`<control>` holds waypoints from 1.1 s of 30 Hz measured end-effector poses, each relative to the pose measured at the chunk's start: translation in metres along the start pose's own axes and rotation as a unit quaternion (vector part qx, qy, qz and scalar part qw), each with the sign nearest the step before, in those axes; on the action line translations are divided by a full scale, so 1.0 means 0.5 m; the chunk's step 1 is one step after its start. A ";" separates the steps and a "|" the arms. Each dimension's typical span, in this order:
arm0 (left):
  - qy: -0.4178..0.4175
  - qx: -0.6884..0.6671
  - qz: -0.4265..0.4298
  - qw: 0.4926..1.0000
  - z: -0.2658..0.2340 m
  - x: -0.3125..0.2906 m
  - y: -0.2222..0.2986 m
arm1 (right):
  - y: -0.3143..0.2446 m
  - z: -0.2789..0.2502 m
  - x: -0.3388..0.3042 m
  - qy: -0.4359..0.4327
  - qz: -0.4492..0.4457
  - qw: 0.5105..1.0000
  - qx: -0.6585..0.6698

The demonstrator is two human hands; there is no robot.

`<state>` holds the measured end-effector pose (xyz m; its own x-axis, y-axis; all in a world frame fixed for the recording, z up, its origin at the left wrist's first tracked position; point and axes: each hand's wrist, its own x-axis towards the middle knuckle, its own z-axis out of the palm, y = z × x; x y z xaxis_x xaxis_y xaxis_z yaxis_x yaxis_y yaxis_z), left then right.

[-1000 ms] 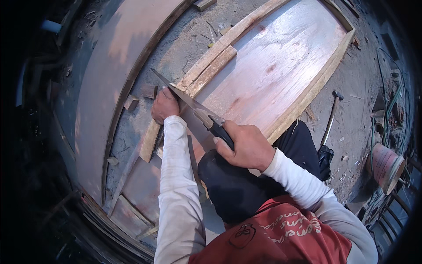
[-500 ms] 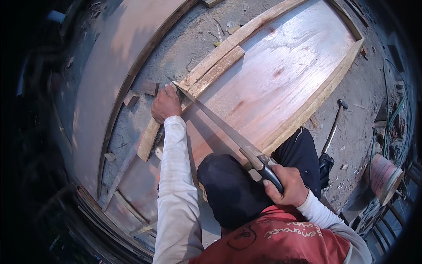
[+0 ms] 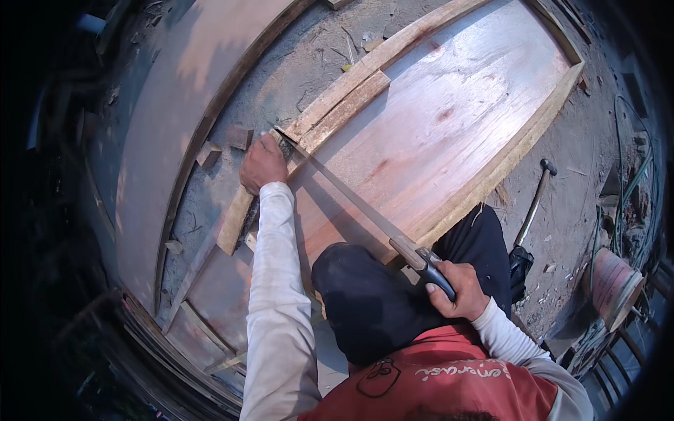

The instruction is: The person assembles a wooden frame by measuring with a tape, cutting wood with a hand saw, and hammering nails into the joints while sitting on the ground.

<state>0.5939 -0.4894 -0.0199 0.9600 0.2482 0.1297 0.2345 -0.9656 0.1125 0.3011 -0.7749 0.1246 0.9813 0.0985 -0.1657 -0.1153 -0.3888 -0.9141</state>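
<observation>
My right hand [image 3: 460, 289] is closed around the dark handle of a handsaw [image 3: 358, 200]. The saw's long thin blade slants up and left, and its far end lies across a wooden strip [image 3: 316, 126] where two lengths sit side by side on the edge of a plywood panel [image 3: 449, 140]. Just left of the blade, my left hand [image 3: 264, 164] grips the near part of the wood [image 3: 235, 224], its fingers wrapped over the top. What lies under its palm is hidden. My knee is bent over the panel's near part, below the blade.
Another curved-edged panel [image 3: 168, 133] lies to the left. Small wood blocks [image 3: 239, 137] rest between the panels. On the right are a hammer [image 3: 537, 196], a tipped bucket [image 3: 611, 284] and a tangle of green cord [image 3: 635, 175]. Stacked strips [image 3: 161, 351] lie lower left.
The saw has slid slightly back toward the lower right with my right hand. My left hand has shifted a little left, still on the wood.
</observation>
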 end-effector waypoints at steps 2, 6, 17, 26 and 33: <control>-0.028 -0.009 -0.004 1.000 -0.004 0.004 0.012 | 0.043 0.040 0.071 0.006 0.011 1.000 0.021; -0.049 -0.031 -0.009 0.998 -0.018 0.001 0.029 | 0.102 0.077 0.218 0.036 0.011 0.996 0.082; -0.136 -0.085 0.157 0.974 -0.123 -0.018 -0.076 | 0.122 0.083 0.089 0.162 -0.136 0.977 -0.010; -0.024 -0.400 0.177 0.899 -0.435 -0.149 0.060 | 0.160 0.101 0.110 0.005 -0.269 0.919 -0.289; -0.114 -0.762 0.225 0.597 -0.471 -0.247 0.287 | 0.017 -0.005 0.079 0.152 -0.158 0.974 -0.053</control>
<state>0.4726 -0.6402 0.2121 0.9099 -0.1950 0.3662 -0.2992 0.3033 0.9047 0.3392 -0.7764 0.1110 0.9675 -0.0401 0.2496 0.2009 -0.4776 -0.8553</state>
